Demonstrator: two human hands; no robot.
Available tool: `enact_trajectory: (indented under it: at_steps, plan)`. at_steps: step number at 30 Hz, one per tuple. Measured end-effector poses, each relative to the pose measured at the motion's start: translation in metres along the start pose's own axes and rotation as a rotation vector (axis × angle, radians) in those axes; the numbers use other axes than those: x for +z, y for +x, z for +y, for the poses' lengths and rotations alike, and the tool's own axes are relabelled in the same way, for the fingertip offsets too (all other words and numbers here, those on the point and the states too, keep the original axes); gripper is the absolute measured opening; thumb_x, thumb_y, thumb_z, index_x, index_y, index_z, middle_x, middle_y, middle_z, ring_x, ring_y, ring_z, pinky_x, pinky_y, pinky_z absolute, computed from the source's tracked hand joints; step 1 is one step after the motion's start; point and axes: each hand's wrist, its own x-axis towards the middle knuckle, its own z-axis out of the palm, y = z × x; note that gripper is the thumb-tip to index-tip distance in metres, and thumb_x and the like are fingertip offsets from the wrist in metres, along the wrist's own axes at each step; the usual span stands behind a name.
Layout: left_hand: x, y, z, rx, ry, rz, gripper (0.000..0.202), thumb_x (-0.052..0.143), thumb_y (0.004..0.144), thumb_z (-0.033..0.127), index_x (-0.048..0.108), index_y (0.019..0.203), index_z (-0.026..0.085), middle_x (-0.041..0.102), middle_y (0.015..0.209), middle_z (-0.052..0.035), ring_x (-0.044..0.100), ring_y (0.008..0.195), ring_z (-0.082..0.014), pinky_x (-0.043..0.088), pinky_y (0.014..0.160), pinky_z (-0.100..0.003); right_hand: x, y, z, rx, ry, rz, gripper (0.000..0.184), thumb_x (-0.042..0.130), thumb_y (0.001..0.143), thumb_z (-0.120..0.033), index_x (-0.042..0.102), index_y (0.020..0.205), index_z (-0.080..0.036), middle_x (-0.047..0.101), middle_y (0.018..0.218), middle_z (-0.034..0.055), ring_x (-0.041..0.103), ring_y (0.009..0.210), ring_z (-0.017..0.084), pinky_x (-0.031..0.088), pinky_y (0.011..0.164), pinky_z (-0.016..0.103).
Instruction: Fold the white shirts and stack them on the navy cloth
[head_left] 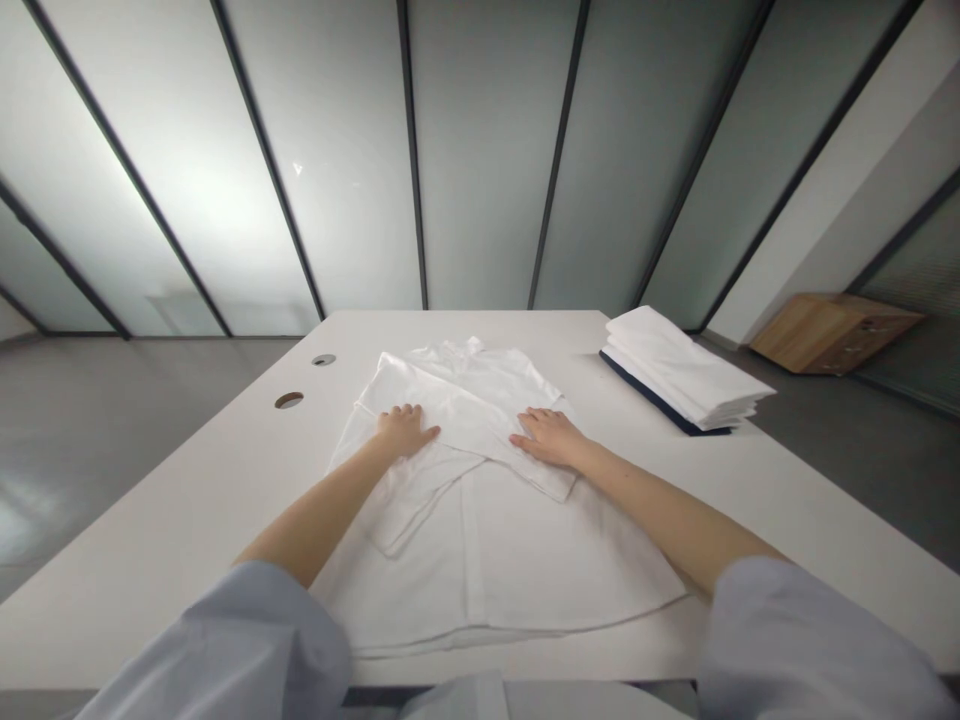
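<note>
A white shirt point(517, 560) lies spread on the table, its collar at the far end and its hem toward me. Both sleeves are laid across the front, one crossing over the other. My left hand point(405, 431) rests flat on the folded sleeve at the left, fingers apart. On the right, my right hand point(550, 437) lies flat near the cuff end of the upper sleeve, fingers spread. Neither hand grasps the cloth.
A white table point(187, 510) carries a stack of folded white cloth point(675, 365) at the right, with a dark folded piece point(652, 396) beneath. Two round holes pierce the tabletop's left side. A wooden cabinet point(825, 330) stands on the floor at right, frosted panels behind.
</note>
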Motion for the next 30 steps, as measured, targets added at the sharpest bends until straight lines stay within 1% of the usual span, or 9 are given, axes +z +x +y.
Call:
enact_trajectory:
  at_steps: [4,6,8,11,13,15,17,23,30]
  plan:
    - [-0.023,-0.011,-0.007,0.091,0.012,-0.071,0.061,0.033,0.089,0.063,0.056,0.124,0.019,0.063,0.123,-0.0144,0.058,0.114,-0.0304,0.042,0.093,-0.040,-0.027,-0.016,-0.002,0.009,-0.019,-0.122,0.062,0.029,0.091,-0.067,0.068,0.109,-0.021,0.068,0.112,0.0158,0.062,0.107,0.032,0.041,0.093,0.044]
    - [-0.032,-0.008,-0.008,0.089,-0.022,-0.094,0.058,0.030,0.090,0.061,0.059,0.120,0.022,0.066,0.118,-0.0117,0.060,0.112,-0.0289,0.042,0.092,-0.039,-0.040,-0.013,-0.001,0.058,-0.016,-0.172,0.060,0.032,0.090,-0.067,0.069,0.109,-0.023,0.070,0.106,0.0135,0.064,0.102,0.031,0.045,0.088,0.041]
    - [-0.036,0.000,-0.007,0.057,-0.029,-0.050,0.055,0.029,0.092,0.057,0.057,0.123,0.022,0.067,0.117,-0.0107,0.059,0.112,-0.0283,0.042,0.094,-0.039,-0.047,-0.001,0.002,0.090,-0.003,-0.143,0.054,0.040,0.089,-0.062,0.065,0.117,-0.024,0.069,0.112,0.0114,0.063,0.106,0.029,0.046,0.087,0.038]
    - [-0.027,0.021,-0.003,0.030,-0.031,0.083,0.054,0.030,0.094,0.050,0.046,0.136,0.021,0.057,0.133,-0.0128,0.052,0.122,-0.0288,0.039,0.099,-0.042,-0.043,0.027,0.005,0.111,0.014,-0.039,0.049,0.043,0.091,-0.053,0.059,0.127,-0.023,0.061,0.129,0.0112,0.056,0.118,0.028,0.043,0.094,0.037]
    - [-0.013,0.036,-0.002,0.039,-0.056,0.132,0.058,0.031,0.094,0.051,0.037,0.144,0.021,0.040,0.150,-0.0128,0.039,0.135,-0.0289,0.034,0.105,-0.043,-0.031,0.046,0.007,0.140,0.013,-0.003,0.053,0.038,0.093,-0.051,0.054,0.133,-0.021,0.049,0.142,0.0130,0.047,0.129,0.029,0.039,0.101,0.040]
    - [0.002,0.048,-0.003,0.047,-0.076,0.120,0.062,0.029,0.093,0.054,0.031,0.147,0.023,0.025,0.157,-0.0110,0.026,0.143,-0.0277,0.027,0.110,-0.042,-0.016,0.061,0.009,0.180,0.028,0.002,0.058,0.034,0.094,-0.053,0.045,0.141,-0.020,0.034,0.153,0.0134,0.034,0.138,0.030,0.032,0.107,0.043]
    - [0.014,0.056,-0.006,0.040,-0.090,0.079,0.065,0.026,0.093,0.057,0.030,0.148,0.023,0.022,0.159,-0.0106,0.021,0.145,-0.0267,0.022,0.113,-0.042,-0.003,0.068,0.011,0.210,0.056,-0.009,0.062,0.029,0.095,-0.055,0.037,0.146,-0.020,0.026,0.156,0.0129,0.026,0.142,0.029,0.027,0.110,0.045]
    - [0.021,0.046,-0.007,0.053,-0.075,0.052,0.065,0.024,0.093,0.057,0.032,0.147,0.020,0.025,0.157,-0.0143,0.024,0.143,-0.0296,0.023,0.112,-0.045,0.013,0.058,0.010,0.223,0.075,-0.019,0.065,0.025,0.095,-0.059,0.032,0.149,-0.024,0.026,0.157,0.0114,0.025,0.143,0.029,0.023,0.112,0.047]
    - [-0.009,0.010,0.001,0.093,0.032,-0.047,0.064,0.031,0.089,0.064,0.052,0.127,0.017,0.059,0.127,-0.0181,0.055,0.118,-0.0328,0.040,0.096,-0.043,0.008,0.018,-0.007,0.143,0.028,-0.040,0.066,0.028,0.094,-0.058,0.037,0.147,-0.019,0.031,0.154,0.0161,0.030,0.140,0.033,0.028,0.109,0.047]
